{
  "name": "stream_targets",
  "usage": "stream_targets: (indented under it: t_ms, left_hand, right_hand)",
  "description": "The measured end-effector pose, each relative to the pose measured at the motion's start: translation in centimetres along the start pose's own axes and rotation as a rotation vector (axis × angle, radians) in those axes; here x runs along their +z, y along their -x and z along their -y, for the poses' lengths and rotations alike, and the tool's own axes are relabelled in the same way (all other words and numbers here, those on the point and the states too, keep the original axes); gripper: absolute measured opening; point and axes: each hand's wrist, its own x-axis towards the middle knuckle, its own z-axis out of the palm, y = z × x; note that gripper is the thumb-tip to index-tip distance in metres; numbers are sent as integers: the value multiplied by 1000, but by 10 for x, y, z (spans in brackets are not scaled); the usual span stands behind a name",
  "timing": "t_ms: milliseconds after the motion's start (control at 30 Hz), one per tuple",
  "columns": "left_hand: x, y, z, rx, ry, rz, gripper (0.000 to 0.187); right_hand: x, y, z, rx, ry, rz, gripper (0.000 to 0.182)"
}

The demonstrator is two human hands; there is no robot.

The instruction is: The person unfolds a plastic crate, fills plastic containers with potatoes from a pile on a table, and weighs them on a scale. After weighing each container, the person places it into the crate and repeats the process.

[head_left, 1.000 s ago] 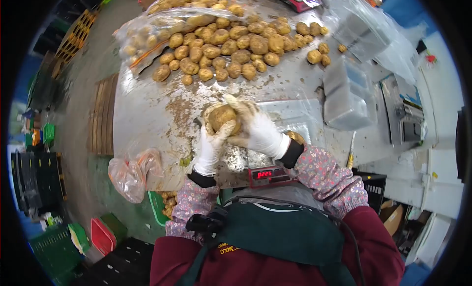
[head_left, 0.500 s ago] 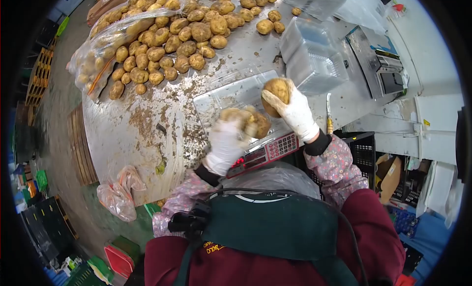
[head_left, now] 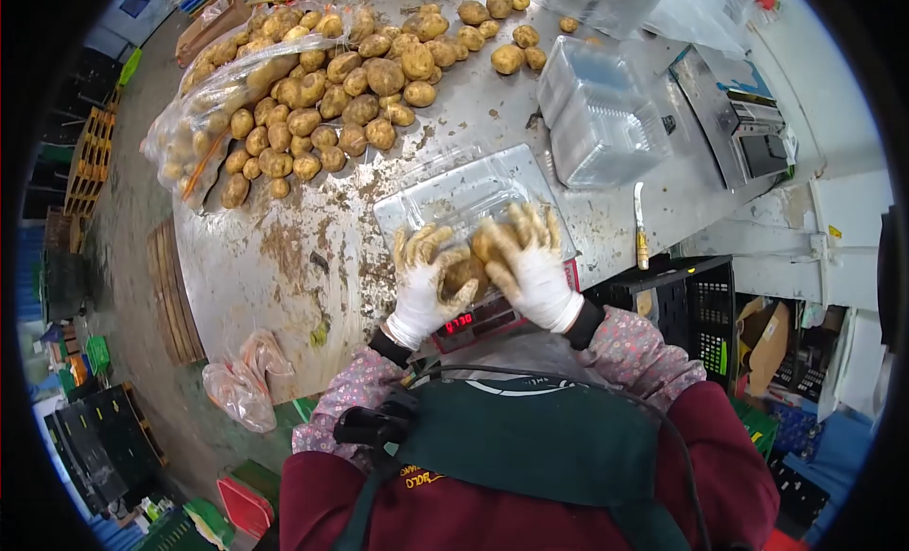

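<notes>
Both hands wear white gloves with soiled fingers and are over the near part of a scale with a metal plate point(head_left: 412, 210). My left hand point(head_left: 429, 281) has its fingers spread, with thumb and palm against a potato point(head_left: 463, 278). My right hand point(head_left: 532, 267) lies over another potato point(head_left: 487, 243), its fingers apart and partly covering it. The potatoes sit side by side between the hands, near a clear plastic tray point(head_left: 483, 199) on the plate. Red digits glow on the scale's display point(head_left: 459, 322).
A potato pile point(head_left: 360, 87) spills from a clear bag point(head_left: 189, 139) at the back left. Stacked clear containers point(head_left: 606, 125) stand at the back right, near a knife point(head_left: 641, 224). A crumpled plastic bag point(head_left: 241, 385) hangs at the table's left front edge.
My right hand has come down and left with its potato, from the plate's right side to beside the other potato. My left hand's fingers have spread.
</notes>
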Motion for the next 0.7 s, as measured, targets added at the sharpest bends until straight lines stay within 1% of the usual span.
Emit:
stream_targets:
  t_ms: [67,100,133,167,200,233,267,300,367,433,533,567,600,667,700]
  left_hand:
    - [5,2,1,-78,58,-195,48]
    - [2,6,2,-106,67,-256,52]
    - [3,15,10,-176,250,-345,50]
    - [-9,10,-2,-354,541,-467,43]
    - [-11,19,16,-350,441,-569,36]
    - [-18,24,22,-405,495,-674,34]
    - [-25,33,31,-501,536,-749,32]
    - [-32,44,46,-499,472,-766,32]
    - [-41,60,58,-507,399,-786,32]
    - [-52,67,56,-580,342,-806,32]
    - [-55,70,47,-624,384,-807,32]
    - [-49,73,51,-597,418,-849,31]
    - [-47,75,52,-602,417,-853,31]
    - [-45,78,52,-616,374,-838,30]
    - [-45,76,49,-659,362,-853,28]
  right_hand:
    - [-13,-5,-14,47,-198,-96,53]
    - [-25,-11,-21,39,-206,-158,51]
    - [-36,-18,-30,32,-212,-220,48]
    - [-45,-26,-39,42,-239,-275,44]
    - [-52,-35,-47,47,-269,-331,41]
    - [-59,-43,-54,48,-276,-379,37]
    - [-62,-50,-61,46,-287,-427,33]
    - [-60,-55,-67,47,-305,-483,29]
    - [-60,-61,-74,65,-317,-458,28]
    - [-58,-69,-70,66,-331,-431,28]
    - [-50,-77,-63,59,-382,-370,29]
    - [-47,-79,-59,42,-339,-335,29]
    - [-45,-80,-55,25,-296,-300,29]
    - [-37,-85,-53,2,-322,-275,29]
    - [-34,-86,-52,-20,-317,-256,29]
